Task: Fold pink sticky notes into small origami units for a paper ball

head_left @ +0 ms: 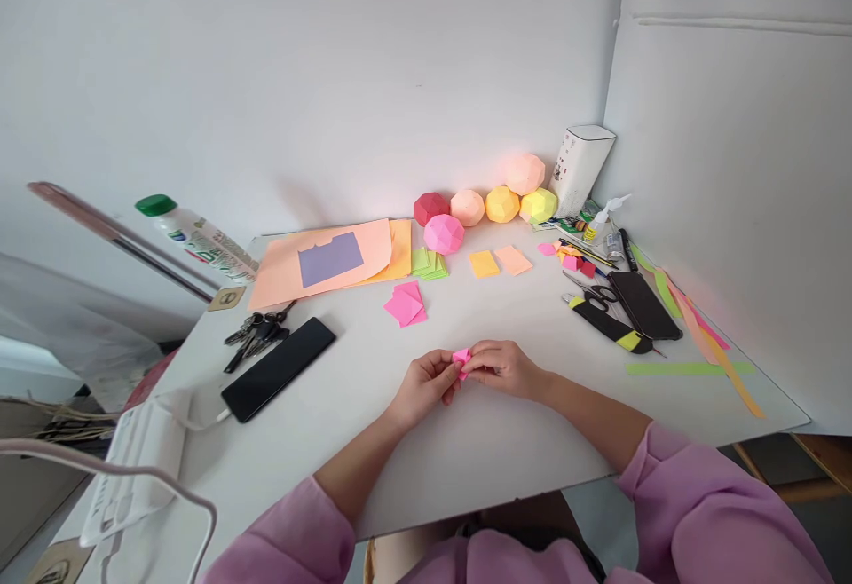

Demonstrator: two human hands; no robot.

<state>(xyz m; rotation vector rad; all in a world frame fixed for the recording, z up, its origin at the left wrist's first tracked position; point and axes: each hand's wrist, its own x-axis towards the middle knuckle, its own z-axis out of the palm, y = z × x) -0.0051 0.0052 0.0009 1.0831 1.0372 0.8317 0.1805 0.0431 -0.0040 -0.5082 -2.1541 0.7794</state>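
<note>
Between my two hands, above the middle of the white table, is a small folded piece of pink paper [461,357]. My left hand [429,380] pinches it from the left, thumb on top. From the right, the fingertips of my right hand [502,368] close on its other edge. Beyond my left hand lie pink paper squares [406,303], loosely fanned. Farther back are green paper squares [429,264], an orange paper square [484,264] and a peach paper square [512,260]. Faceted paper balls, among them a pink ball [444,234], stand along the wall.
On the right lie scissors [601,295], a utility knife [609,324], a black phone [644,304], a glue bottle [599,222] and paper strips [692,369]. To the left are another phone [278,369], keys [259,333], paper sheets [280,278], a bottle [200,238] and a power strip [139,460].
</note>
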